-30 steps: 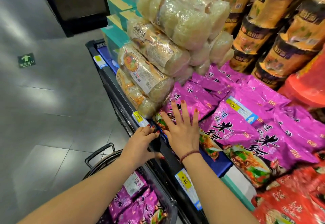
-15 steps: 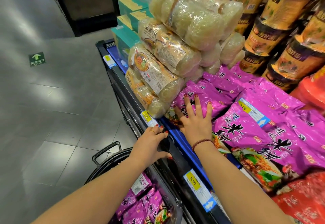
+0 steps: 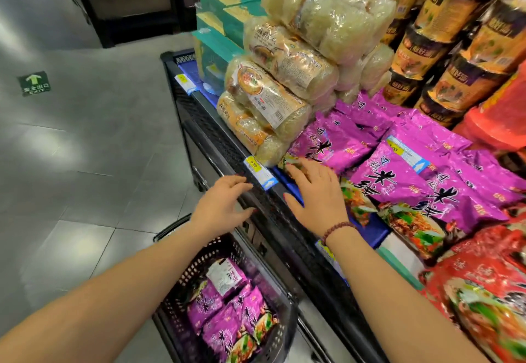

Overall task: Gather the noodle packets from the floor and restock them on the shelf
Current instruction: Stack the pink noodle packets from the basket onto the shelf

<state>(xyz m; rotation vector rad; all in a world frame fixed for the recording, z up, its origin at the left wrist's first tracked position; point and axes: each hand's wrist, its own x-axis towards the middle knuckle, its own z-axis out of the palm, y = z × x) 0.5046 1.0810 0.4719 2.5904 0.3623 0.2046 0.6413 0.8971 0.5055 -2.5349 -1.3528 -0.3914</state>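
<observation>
Red-nailed, spread flat, the right hand [image 3: 316, 194] grasps nothing, fingertips touching the nearest of the purple noodle packets [image 3: 398, 183] heaped on the shelf [image 3: 287, 226] toward two o'clock. The left hand [image 3: 222, 206], loosely open, empty, hovers by the shelf's rail; at its six o'clock a black basket [image 3: 176, 285] holds more.

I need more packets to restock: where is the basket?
Head view, bottom centre: the black basket stands beside the shelf, below the left hand, with purple packets inside.

Both hands [image 3: 225, 203] [image 3: 316, 192] spread at the shelf edge [image 3: 273, 209], purple noodle packets [image 3: 398, 180] alongside, more in the basket [image 3: 182, 285] below
</observation>
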